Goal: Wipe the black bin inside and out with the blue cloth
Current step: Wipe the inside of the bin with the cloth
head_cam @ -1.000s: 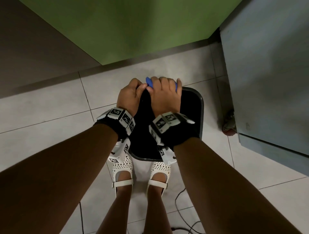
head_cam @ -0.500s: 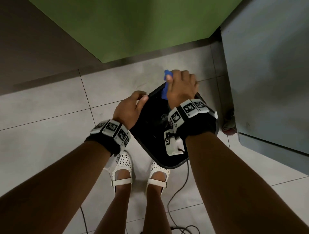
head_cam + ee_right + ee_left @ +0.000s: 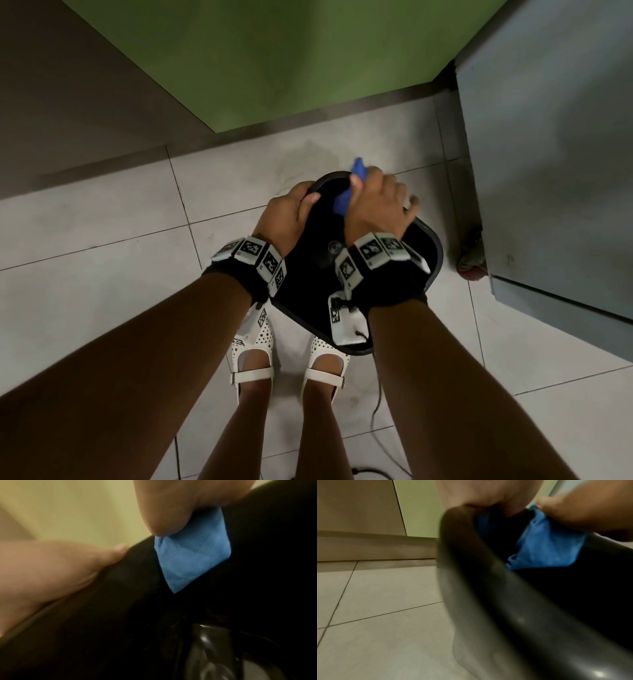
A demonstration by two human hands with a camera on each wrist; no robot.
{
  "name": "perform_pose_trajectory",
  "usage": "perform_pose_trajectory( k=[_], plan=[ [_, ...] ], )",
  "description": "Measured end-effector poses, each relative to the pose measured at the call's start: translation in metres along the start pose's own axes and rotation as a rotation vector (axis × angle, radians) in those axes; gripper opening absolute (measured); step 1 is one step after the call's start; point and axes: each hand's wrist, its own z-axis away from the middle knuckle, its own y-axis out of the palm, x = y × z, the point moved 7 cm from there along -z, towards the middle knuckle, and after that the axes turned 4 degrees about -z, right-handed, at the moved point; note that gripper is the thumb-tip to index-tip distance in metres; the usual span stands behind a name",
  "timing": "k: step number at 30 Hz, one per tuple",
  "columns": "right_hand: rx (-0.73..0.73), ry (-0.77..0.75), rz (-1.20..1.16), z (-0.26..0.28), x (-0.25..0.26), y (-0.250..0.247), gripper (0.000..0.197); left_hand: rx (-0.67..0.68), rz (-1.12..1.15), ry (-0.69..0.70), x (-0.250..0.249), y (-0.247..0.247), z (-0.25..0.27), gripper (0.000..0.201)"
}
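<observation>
The black bin (image 3: 430,255) stands on the tiled floor just in front of my feet, its open mouth facing up at the head camera. My left hand (image 3: 291,214) grips the bin's far left rim (image 3: 464,550), thumb inside. My right hand (image 3: 380,202) holds the blue cloth (image 3: 344,200) over the far rim, fingers curled outside the bin and thumb inside. A corner of the cloth (image 3: 190,559) hangs down the inner wall (image 3: 257,561), and it shows again as folded cloth (image 3: 546,547) in the left wrist view. The cloth's outer part is hidden.
A grey cabinet (image 3: 548,154) on a castor (image 3: 472,263) stands close on the right. A green wall panel (image 3: 274,58) and a dark skirting run behind. My white sandals (image 3: 253,353) are below the bin, and a thin cable (image 3: 376,407) trails on the tiles.
The bin has turned, so a corner now points away from me. My right hand with the cloth has slid along the far rim, and my left hand has shifted its hold on the left rim.
</observation>
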Motion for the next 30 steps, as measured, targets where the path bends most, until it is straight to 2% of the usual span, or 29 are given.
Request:
perform_pose_trajectory(
  k=[2,4,7,10,12,14,17,19,22,24,26,28,30],
  plan=[
    [0.027,0.144,-0.012,0.012,-0.036,-0.003,0.042,0.004,-0.033,-0.029,0.001,0.001,0.000,0.035],
    [-0.024,0.236,0.010,0.025,-0.061,-0.011,0.042,0.008,-0.044,-0.034,0.001,0.002,0.000,0.036],
    [-0.101,0.333,-0.034,0.030,-0.066,-0.013,0.040,-0.012,-0.050,-0.020,0.001,0.002,0.000,0.036],
    [-0.128,0.396,-0.103,0.018,-0.049,-0.015,0.040,-0.034,-0.071,0.008,-0.001,0.003,0.003,0.040],
    [-0.066,0.297,-0.121,0.004,-0.021,-0.008,0.041,-0.022,-0.072,0.016,-0.001,0.004,0.003,0.044],
    [-0.010,0.136,-0.111,-0.004,0.012,0.003,0.039,-0.006,-0.061,0.004,0.000,0.004,0.003,0.039],
    [-0.077,-0.056,-0.086,-0.004,0.045,0.004,0.036,-0.034,-0.008,-0.027,0.003,-0.002,0.004,0.035],
    [-0.125,-0.096,-0.034,0.000,0.039,-0.002,0.038,-0.075,-0.026,-0.034,0.004,-0.004,0.003,0.034],
    [-0.009,0.052,-0.028,0.002,-0.005,-0.001,0.042,-0.086,-0.033,-0.044,0.003,0.000,0.003,0.031],
    [-0.020,0.146,-0.023,0.012,-0.038,-0.007,0.042,-0.083,-0.031,-0.047,0.001,0.004,0.005,0.031],
    [-0.103,0.285,-0.022,0.020,-0.063,-0.011,0.044,-0.094,-0.013,-0.061,0.001,0.006,0.007,0.031],
    [-0.259,0.461,-0.029,0.024,-0.074,-0.017,0.045,-0.119,0.011,-0.084,0.001,0.007,0.011,0.030],
    [-0.292,0.488,-0.044,0.018,-0.068,-0.025,0.040,-0.155,0.048,-0.130,0.003,0.009,0.019,0.030]
  ],
)
